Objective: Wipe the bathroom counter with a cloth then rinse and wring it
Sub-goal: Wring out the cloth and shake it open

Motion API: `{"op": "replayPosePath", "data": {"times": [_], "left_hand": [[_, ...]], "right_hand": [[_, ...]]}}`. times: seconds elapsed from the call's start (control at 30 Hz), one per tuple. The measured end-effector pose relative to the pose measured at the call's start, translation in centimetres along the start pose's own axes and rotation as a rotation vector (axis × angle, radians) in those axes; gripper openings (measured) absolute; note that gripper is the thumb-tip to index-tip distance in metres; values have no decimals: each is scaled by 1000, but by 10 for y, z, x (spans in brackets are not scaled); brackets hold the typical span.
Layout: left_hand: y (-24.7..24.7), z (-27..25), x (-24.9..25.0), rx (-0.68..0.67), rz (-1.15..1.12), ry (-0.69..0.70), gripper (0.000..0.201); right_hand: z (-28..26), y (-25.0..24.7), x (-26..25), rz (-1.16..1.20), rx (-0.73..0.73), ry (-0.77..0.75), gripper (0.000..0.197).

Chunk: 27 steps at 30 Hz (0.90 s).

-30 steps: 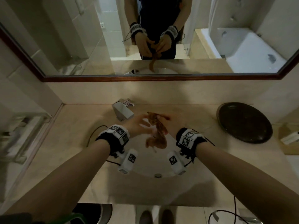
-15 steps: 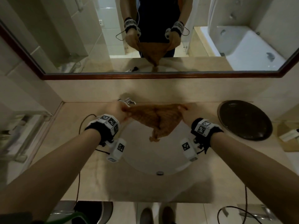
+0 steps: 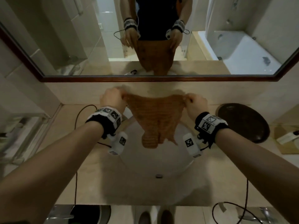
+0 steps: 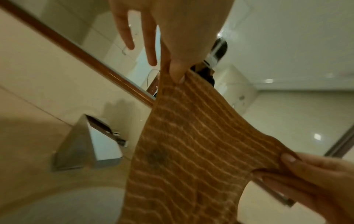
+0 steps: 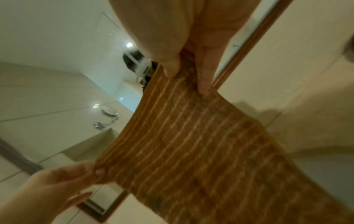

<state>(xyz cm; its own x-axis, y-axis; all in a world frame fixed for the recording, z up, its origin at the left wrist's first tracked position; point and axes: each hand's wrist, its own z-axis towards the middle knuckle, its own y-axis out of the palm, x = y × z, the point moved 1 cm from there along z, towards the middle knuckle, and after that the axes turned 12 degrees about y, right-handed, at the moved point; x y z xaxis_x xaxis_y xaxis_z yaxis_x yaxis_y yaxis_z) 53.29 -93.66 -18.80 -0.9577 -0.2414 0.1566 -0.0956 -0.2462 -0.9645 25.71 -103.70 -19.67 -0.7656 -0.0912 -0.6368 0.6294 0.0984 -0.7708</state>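
Nearest, cut off by the bottom edge and dim: a bin [image 3: 90,214] and two shoe tips. Next, the sink [image 3: 145,162] set in the counter [image 3: 64,167]. Above the sink, held up in the air and not touching it: the cloth [image 3: 155,117], spread wide at the top, lower end bunched and hanging free. Left hand [image 3: 111,99]: thumb and forefinger pinching one top corner, two other fingers straight and apart in the wrist view. Right hand [image 3: 196,102]: thumb and fingers pinching the other top corner, the rest hidden behind the palm. Behind the cloth, the tap [image 4: 80,144], mostly hidden in the head view. To the right, a dark plate [image 3: 244,122]. Farthest, the mirror [image 3: 64,38], repeating the same grip.
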Motion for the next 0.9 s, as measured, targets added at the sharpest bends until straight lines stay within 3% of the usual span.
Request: {"op": "replayPosePath", "data": {"times": [0.03, 0.07, 0.1, 0.17, 0.2, 0.23, 0.3, 0.37, 0.4, 0.43, 0.5, 0.53, 0.6, 0.73, 0.9], "left_hand": [[-5, 0, 4, 115, -36, 12, 24], [-4, -1, 9, 126, -64, 15, 23], [1, -6, 13, 21, -46, 44, 21], [20, -30, 25, -432, 85, 151, 22], [27, -40, 25, -555, 152, 187, 22], [31, -43, 21, -569, 171, 177, 21], [32, -34, 12, -324, 121, 121, 26], [28, -31, 9, 23, -25, 133, 25], [25, -33, 11, 57, -41, 141, 21], [26, -37, 11, -40, -61, 166, 17], [31, -53, 15, -511, 121, 207, 17], [33, -59, 13, -608, 200, 199, 19], [30, -54, 6, -524, 228, 136, 20], [8, -46, 7, -248, -98, 43, 11], [4, -56, 27, -139, -449, 66, 20]], "right_hand": [[-5, -3, -5, 89, 42, -42, 26], [-11, -3, -5, 138, 31, -68, 24], [-17, 2, -3, 98, -37, -56, 23], [-29, 20, 10, -238, -324, 47, 26], [-31, 27, 20, -359, -410, 101, 30], [-31, 28, 23, -390, -414, 114, 31], [-27, 21, 22, -199, -271, 65, 25], [-35, 9, 13, 23, -71, -41, 22], [-37, 7, 12, 77, -23, -84, 21], [-38, 9, 14, 58, -37, -89, 24], [-43, 22, 24, -240, -252, 13, 32], [-44, 27, 32, -351, -323, 75, 33], [-42, 25, 35, -308, -306, 101, 30], [-42, 8, 24, -232, -165, 78, 30], [-62, -19, 35, -201, -52, 147, 33]]}}
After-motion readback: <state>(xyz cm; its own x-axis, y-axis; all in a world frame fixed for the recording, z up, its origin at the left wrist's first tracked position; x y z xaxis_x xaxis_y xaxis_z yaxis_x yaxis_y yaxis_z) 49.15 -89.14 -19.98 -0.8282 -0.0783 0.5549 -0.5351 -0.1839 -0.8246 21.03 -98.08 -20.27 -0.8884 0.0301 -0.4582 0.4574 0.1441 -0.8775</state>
